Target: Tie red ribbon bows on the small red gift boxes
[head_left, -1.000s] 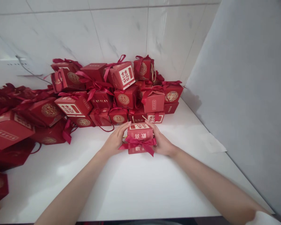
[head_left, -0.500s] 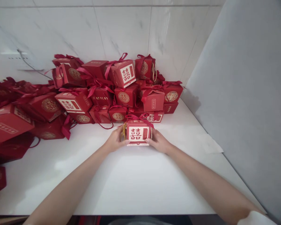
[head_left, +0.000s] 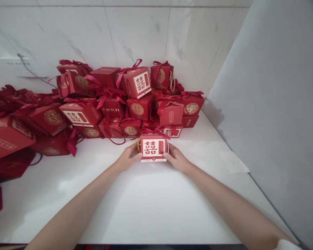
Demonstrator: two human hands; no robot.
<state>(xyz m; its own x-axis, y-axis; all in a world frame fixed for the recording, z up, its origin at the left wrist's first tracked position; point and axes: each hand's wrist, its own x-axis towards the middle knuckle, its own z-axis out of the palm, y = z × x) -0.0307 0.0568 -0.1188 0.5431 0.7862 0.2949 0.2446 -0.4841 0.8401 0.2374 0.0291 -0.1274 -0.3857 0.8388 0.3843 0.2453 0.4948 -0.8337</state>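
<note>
Holding a small red cardboard box (head_left: pixel 150 147) with a white printed front panel between the bare left hand (head_left: pixel 127 158) and the bare right hand (head_left: pixel 178 158), with thumbs near the panel's lower corners. Topped with crimson ribbon (head_left: pixel 151 131). Hard to tell whether resting on the glossy white tabletop (head_left: pixel 146 205). Close behind, stacked red cardboard boxes with ribbons (head_left: pixel 112 107), backed by white marbled wall tiles (head_left: pixel 137 31).
</note>
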